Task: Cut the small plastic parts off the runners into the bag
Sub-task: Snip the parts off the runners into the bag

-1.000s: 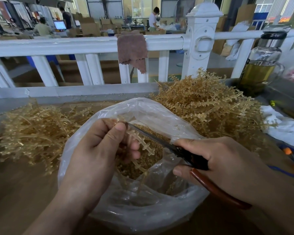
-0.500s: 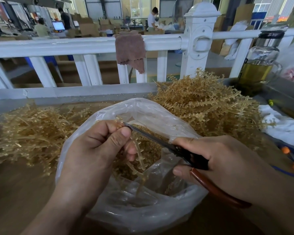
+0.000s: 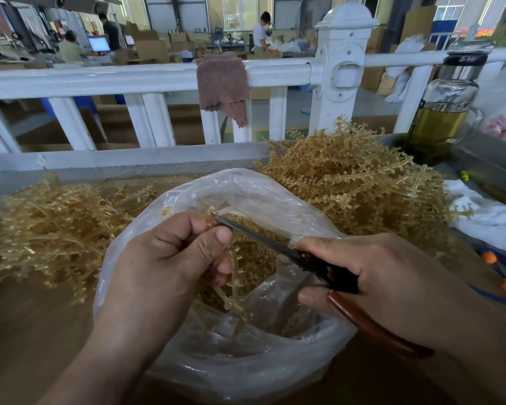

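Now | left hand fingers pinch runner over bag | right hand grips scissors

**Tally at the bench**

Two hands: left hand, right hand. One scissors, one bag, one held runner. Two heaps: left heap, right heap. One bottle, one brown cloth, one white cloth. Two orange knobs. Three people far off.

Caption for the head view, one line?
Left hand holds a runner over the clear bag; right hand grips scissors cutting at its top.
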